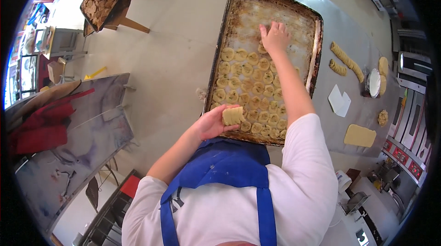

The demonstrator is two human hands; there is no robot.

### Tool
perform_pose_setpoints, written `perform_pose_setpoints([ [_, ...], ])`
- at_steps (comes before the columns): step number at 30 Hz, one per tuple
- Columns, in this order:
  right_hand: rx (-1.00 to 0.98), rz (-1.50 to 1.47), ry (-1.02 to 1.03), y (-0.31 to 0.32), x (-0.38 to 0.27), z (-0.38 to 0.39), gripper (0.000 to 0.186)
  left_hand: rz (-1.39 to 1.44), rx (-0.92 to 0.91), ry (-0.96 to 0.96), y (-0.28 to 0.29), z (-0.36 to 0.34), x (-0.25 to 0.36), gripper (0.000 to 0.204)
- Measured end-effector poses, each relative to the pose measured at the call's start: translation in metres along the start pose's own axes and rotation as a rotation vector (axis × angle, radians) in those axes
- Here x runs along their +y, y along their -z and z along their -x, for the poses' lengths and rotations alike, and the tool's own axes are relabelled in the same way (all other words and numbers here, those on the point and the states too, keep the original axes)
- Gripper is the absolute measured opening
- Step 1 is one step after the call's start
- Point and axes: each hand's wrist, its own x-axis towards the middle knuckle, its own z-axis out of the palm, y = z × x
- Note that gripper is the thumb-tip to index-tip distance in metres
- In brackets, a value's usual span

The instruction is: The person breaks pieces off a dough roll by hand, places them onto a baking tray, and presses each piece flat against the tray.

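A large, worn baking tray (317, 58) lies in front of me, its near side close to my blue apron. Rows of round, flat dough slices (263, 64) cover its nearer and middle part. My left hand (211, 123) is at the near left corner of the tray, fingers wrapped round a short piece of sliced dough roll (233, 116). Reaching over the tray's farther part, my right hand (277, 39) has its fingers apart above the bare, browned metal. One dough slice (262, 47) shows beside its palm; the underside of that hand is hidden.
On the metal table (317, 131) at right lie a long dough roll (347, 61), a shorter one (337, 67), white scrapers (339, 101), a bowl (374, 83) and a dough sheet (359, 136). A tray of brown pieces (104, 0) stands far left. Ovens (409, 122) line the right.
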Motion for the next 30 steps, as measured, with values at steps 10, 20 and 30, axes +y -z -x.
perform_pose_setpoints([
  [10,-0.167,-0.199,0.061,0.006,0.022,0.035,0.028,0.08,-0.004,-0.066,-0.002,0.011,-0.016,0.057],
  [20,-0.242,-0.631,0.075,-0.013,0.048,0.048,0.029,0.159,-0.108,-0.103,-0.005,0.005,-0.042,0.059],
  [30,-0.686,-0.165,0.046,0.069,0.174,0.089,0.048,0.18,-0.131,-0.096,-0.02,-0.007,-0.055,0.054],
])
